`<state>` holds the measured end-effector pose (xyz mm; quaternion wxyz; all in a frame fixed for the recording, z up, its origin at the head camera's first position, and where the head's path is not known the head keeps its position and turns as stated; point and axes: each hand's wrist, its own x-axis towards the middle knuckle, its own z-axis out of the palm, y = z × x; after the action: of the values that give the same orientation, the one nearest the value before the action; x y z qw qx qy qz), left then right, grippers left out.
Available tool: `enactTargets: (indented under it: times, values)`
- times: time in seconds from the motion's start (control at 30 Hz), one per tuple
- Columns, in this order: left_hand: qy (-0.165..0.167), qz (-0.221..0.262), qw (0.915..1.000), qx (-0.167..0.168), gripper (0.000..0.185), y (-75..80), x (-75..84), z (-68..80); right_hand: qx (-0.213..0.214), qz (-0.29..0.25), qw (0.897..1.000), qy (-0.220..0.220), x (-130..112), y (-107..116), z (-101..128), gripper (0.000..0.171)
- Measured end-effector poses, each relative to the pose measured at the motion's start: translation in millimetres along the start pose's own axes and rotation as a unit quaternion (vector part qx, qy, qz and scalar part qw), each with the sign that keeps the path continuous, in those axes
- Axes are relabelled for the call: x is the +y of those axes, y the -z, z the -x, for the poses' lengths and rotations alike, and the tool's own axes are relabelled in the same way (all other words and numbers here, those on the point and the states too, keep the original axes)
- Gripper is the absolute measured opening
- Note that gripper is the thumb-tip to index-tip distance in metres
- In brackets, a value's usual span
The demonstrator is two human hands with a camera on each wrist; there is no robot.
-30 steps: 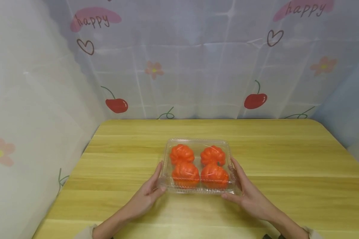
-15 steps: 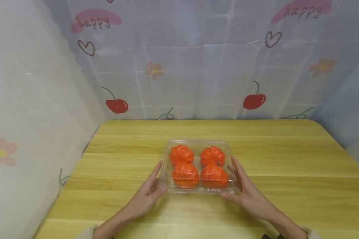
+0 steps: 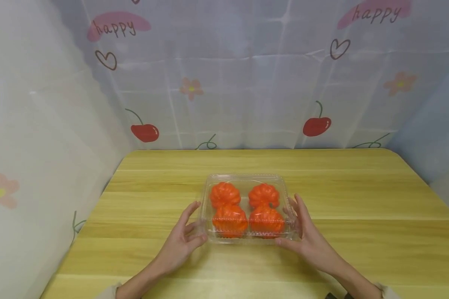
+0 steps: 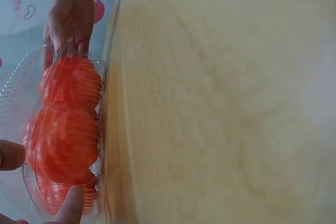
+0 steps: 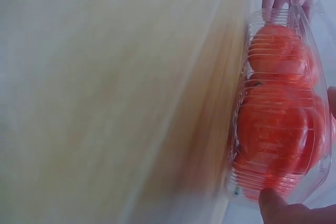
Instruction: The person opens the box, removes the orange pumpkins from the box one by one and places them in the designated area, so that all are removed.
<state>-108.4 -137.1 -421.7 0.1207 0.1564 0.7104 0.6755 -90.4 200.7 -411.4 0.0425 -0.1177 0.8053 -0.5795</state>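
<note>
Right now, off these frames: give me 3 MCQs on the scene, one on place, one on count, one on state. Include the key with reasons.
1. Where does the clear box sit?
A. On the wooden table, between the two hands
B. At the table's far left corner
C. Held up against the curtain

2. How many orange pumpkin-shaped pieces are in the box?
A. Two
B. Four
C. Six

3. What is the state of the box lid?
A. Taken off and lying beside the box
B. Propped wide open
C. Down over the contents

Key:
1 A: the head view shows the box on the table, with the left hand and right hand at its two sides.
2 B: two rows of two show through the plastic.
3 C: both wrist views show ribbed clear plastic covering the orange pieces.
</note>
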Motion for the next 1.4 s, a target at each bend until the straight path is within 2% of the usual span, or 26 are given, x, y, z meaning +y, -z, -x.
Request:
enactTargets:
  times: [0.27, 0.47, 0.7, 1.0, 1.1, 1.23, 1.4]
  values:
    - [0.02, 0.019, 0.9995, -0.015, 0.085, 4.1, -3.1, 1.1, -0.001, -0.019, 1.0, -0.002, 1.4, 1.1, 0.3, 0.118]
    - [0.016, -0.016, 0.9997, -0.003, 0.086, 3.6, -1.8, 0.9, -0.006, -0.017, 1.0, 0.006, 3.4, 0.6, 0.5, 0.111]
    - [-0.007, -0.043, 0.999, -0.011, 0.079, 3.9, 0.4, 0.6, -0.021, -0.011, 1.0, -0.014, 3.9, 3.0, 0.2, 0.102]
    - [-0.008, -0.064, 0.9979, -0.013, 0.072, 6.6, 3.2, 0.9, -0.032, 0.006, 0.999, 0.005, 3.9, 5.6, -0.2, 0.1]
    - [-0.023, -0.083, 0.9962, -0.017, 0.075, 7.6, 3.8, 0.1, -0.038, 0.007, 0.999, 0.004, 0.7, 6.2, -0.1, 0.099]
    - [-0.044, -0.105, 0.993, -0.032, 0.084, 9.4, 3.8, -4.6, -0.039, 0.034, 0.999, -0.001, -8.9, 8.7, -1.9, 0.089]
    - [-0.03, -0.113, 0.9919, -0.05, 0.096, 12.8, 3.1, -13.1, -0.022, 0.074, 0.997, 0.01, -24.3, 15.3, -12.8, 0.073]
